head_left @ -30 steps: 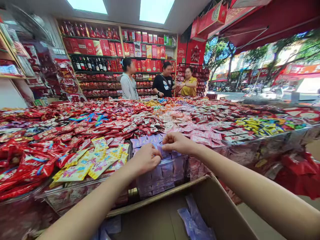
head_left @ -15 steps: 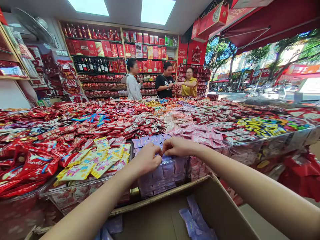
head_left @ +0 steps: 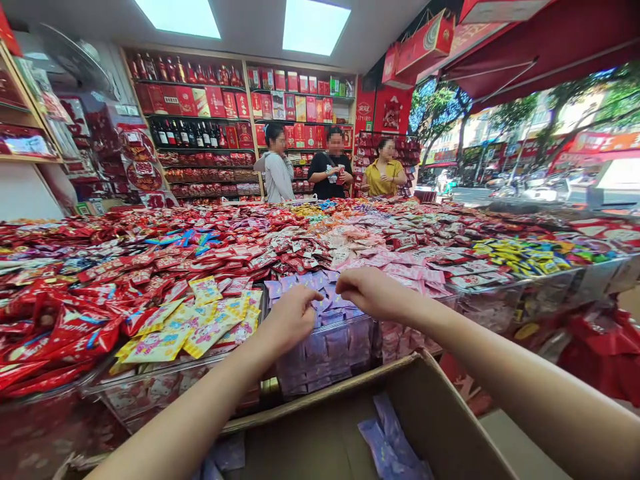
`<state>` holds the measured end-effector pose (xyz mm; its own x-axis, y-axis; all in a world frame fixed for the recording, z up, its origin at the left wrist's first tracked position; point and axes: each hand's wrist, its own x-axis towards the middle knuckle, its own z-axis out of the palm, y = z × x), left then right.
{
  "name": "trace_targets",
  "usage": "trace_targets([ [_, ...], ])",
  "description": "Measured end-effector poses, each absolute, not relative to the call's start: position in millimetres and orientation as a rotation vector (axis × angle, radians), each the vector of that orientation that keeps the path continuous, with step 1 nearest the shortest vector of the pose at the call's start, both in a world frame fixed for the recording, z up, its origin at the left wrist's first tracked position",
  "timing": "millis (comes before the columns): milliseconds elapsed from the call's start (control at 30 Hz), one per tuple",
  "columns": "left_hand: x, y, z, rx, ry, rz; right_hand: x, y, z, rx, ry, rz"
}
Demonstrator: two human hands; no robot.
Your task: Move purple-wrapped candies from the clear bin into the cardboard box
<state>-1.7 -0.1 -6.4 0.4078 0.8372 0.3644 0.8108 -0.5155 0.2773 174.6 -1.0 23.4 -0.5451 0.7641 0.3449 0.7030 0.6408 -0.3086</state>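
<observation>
Small purple packets (head_left: 330, 303) fill a clear plastic bin (head_left: 325, 357) in front of me. My left hand (head_left: 295, 317) hovers over the bin's left side, its index finger stretched out and no packet visible in it. Over the right side is my right hand (head_left: 375, 293), fingers bent downward with a gap at the thumb; I see nothing held there. A gap separates the two hands, with packets showing between them. Below my forearms stands an open cardboard box (head_left: 320, 417). A few purple packets (head_left: 393, 440) lie inside at its right, with more partly hidden at its left.
Yellow-and-white packets (head_left: 200, 323) and large red packets (head_left: 65, 327) lie to the left. Pink packets (head_left: 415, 273) adjoin on the right, yellow ones (head_left: 530, 257) farther off. Three people stand behind the display, before shelves (head_left: 200, 153) of boxes and bottles.
My hands were close together over the purple packets and have moved apart, the left slightly leftward, the right rightward and up. The people behind have shifted their stance and arms.
</observation>
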Motion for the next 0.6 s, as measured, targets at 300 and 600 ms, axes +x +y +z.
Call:
trace_targets([
  [300, 2, 21, -1, 2.508, 1.886, 0.532, 175, -74, -27, -0.914, -2.864, 0.671],
  [600, 18, 28, -4, 2.582, 1.794, 0.238, 176, -71, -57, -1.043, -2.896, 0.783],
])
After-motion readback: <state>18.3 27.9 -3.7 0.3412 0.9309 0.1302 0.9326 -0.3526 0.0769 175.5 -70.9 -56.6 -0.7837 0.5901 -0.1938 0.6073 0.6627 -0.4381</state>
